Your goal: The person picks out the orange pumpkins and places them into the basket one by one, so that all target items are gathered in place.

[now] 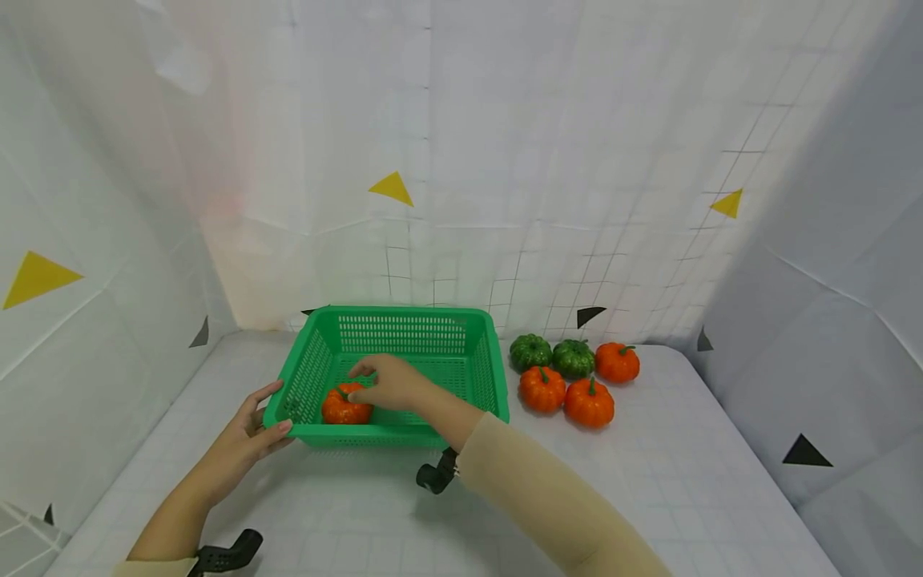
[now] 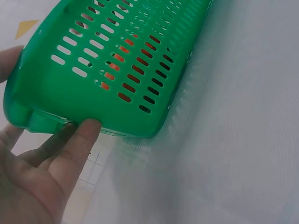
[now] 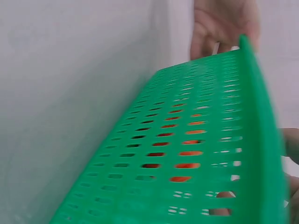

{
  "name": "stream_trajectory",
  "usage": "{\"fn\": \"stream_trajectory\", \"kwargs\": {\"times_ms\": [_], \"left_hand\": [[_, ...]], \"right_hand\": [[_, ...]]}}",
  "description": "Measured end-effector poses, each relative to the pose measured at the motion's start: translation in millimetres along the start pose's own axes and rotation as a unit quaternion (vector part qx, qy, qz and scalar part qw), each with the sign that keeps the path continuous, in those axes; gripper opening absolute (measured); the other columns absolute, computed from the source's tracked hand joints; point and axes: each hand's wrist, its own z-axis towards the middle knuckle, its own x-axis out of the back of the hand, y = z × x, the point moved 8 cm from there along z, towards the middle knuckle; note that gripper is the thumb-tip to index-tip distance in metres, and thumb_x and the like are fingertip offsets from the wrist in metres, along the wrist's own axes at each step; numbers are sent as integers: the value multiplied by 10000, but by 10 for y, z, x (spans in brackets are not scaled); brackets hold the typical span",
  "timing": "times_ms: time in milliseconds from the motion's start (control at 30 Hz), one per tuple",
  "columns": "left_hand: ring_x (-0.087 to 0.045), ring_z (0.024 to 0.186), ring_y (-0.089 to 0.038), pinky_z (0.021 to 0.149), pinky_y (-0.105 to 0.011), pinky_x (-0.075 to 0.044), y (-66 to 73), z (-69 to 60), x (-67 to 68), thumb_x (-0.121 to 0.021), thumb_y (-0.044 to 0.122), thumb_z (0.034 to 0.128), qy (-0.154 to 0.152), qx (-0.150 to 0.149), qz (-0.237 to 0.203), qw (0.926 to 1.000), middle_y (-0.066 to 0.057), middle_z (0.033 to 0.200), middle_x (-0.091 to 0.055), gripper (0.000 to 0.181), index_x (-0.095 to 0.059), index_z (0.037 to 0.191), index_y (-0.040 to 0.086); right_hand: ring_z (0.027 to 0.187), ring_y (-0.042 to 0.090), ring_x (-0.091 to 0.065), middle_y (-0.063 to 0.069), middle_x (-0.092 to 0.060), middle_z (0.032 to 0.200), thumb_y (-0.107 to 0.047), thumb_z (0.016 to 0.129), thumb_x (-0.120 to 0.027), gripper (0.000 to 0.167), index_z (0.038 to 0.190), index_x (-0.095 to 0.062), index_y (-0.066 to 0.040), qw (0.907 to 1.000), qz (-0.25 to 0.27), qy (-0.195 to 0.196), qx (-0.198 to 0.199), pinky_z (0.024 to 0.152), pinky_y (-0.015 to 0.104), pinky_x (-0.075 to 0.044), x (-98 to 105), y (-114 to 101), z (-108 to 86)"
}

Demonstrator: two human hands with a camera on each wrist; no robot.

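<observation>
A green perforated basket (image 1: 404,431) stands on the table, with one orange pumpkin (image 1: 346,405) inside at its front left. My left hand (image 1: 241,445) grips the basket's front left corner; in the left wrist view the fingers of that hand (image 2: 51,168) lie along the rim of the basket (image 2: 93,109). Reaching over the front rim, my right hand (image 1: 392,385) has its thumb and fingers at the pumpkin's upper right side. The right wrist view shows the basket wall (image 3: 163,140) with orange behind its slots, and only part of the right hand (image 3: 292,172) at the edge.
Right of the basket lie two green pumpkins (image 1: 530,353) (image 1: 574,359) and several orange ones (image 1: 542,389) (image 1: 590,403) (image 1: 617,363). White sheeting with yellow and black triangles rises behind and at both sides of the white table (image 1: 685,465).
</observation>
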Motion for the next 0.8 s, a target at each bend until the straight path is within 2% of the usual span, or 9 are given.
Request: {"fn": "stream_trajectory", "kwargs": {"times_ms": [300,500,800], "left_hand": [[-581,1110,-22,966,-305,-542,2,-4,-2,-592,206,1029,-1,-13,33,10000,-338,1487,-280,799,-47,1613,169],[-583,1111,-23,962,-304,-544,7,19,0,-603,215,1024,-23,-68,16,10000,-345,1490,-283,805,-56,1613,169],[-577,1109,-16,967,-312,-543,-7,7,3,-588,191,1031,-8,23,14,10000,-340,1496,-268,799,-41,1614,174]], "right_hand": [[1145,185,-573,6,-612,1319,-360,934,-723,362,1269,-671,-233,9988,331,345,98,867,296,-540,296,1,-354],[1192,199,-551,-59,-583,1347,-346,956,-697,377,1308,-642,-222,9970,455,620,116,912,352,-531,486,58,-631],[1223,245,-548,-26,-566,1376,-355,966,-683,405,1335,-621,-200,9956,342,866,136,941,397,-525,662,104,-905]]}}
